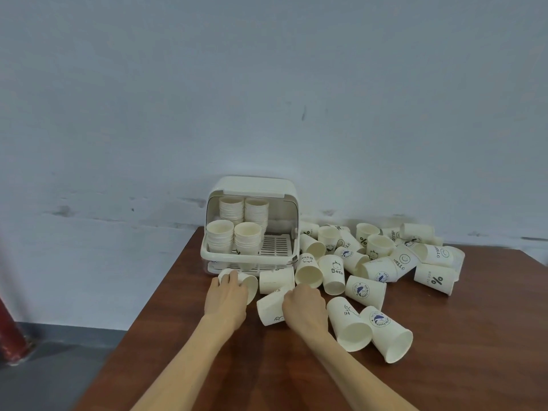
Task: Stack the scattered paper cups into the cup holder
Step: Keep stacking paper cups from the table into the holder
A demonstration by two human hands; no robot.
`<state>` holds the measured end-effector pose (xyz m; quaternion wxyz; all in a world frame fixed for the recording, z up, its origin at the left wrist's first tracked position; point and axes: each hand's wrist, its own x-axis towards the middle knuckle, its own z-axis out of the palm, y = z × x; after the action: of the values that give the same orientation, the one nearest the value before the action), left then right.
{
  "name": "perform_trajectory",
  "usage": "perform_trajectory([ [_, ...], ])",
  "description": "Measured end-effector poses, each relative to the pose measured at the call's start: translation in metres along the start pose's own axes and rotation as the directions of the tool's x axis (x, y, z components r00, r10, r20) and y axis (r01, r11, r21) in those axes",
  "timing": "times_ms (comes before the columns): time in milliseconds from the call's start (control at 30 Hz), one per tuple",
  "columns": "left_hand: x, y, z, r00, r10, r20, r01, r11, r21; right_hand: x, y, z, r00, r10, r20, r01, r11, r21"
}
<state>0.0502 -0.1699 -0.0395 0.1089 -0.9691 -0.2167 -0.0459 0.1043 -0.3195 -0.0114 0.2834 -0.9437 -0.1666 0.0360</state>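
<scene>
**Friend:** Which cup is closest to you?

**Me:** There are two. My left hand (pixel 226 295) is curled over a white paper cup lying on its side (pixel 247 284). It sits just in front of the white plastic cup holder box with the lifted lid (pixel 252 188). My right hand (pixel 304 305) is curled around another white paper cup with small black writing (pixel 271 307), which is also on its side. So both hands are closed on a cup, one each.

**Friend:** Which way do the cups point?

**Me:** The left one has its open mouth facing right and toward me. Its bottom points left and away, under my fingers. The right one lies slanted, with its mouth toward me and to the left.

**Friend:** Where do they have to go?

**Me:** Up and away from me, into the box. Four stacks of white cups (pixel 234 232) fill its left and middle. The slatted tray floor (pixel 275 244) on the right is bare. (I think that is the easy spot.) My left hand is nearer the box.

**Friend:** Is there room to move?

**Me:** Straight ahead, yes. The pile of scattered printed paper cups (pixel 382 256) crowds my right side. Two cups touch just beside my right wrist. The edge of the brown wooden table (pixel 166 292) is close on my left, so I should not swing wide there.
</scene>
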Motion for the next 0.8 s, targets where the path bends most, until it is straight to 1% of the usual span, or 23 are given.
perform_trajectory([
  [200,0.000,-0.005,-0.006,0.998,-0.040,-0.058,0.039,0.999,-0.026,0.004,-0.007,0.000,0.988,-0.096,-0.122,0.097,0.995,0.007],
  [367,0.001,-0.015,-0.012,0.993,-0.065,-0.094,0.057,0.994,-0.090,0.003,-0.017,-0.004,0.944,-0.234,-0.232,0.225,0.972,-0.066],
  [533,0.001,-0.023,-0.019,0.979,-0.079,-0.187,0.048,0.986,-0.161,0.019,-0.032,-0.004,0.880,-0.388,-0.274,0.352,0.920,-0.173],
  [700,0.002,-0.031,-0.026,0.943,-0.138,-0.303,0.061,0.966,-0.249,0.053,-0.061,-0.011,0.827,-0.462,-0.321,0.428,0.887,-0.175],
  [800,0.003,-0.038,-0.029,0.930,-0.153,-0.333,0.063,0.961,-0.268,0.076,-0.081,-0.015,0.821,-0.479,-0.311,0.439,0.878,-0.191],
])
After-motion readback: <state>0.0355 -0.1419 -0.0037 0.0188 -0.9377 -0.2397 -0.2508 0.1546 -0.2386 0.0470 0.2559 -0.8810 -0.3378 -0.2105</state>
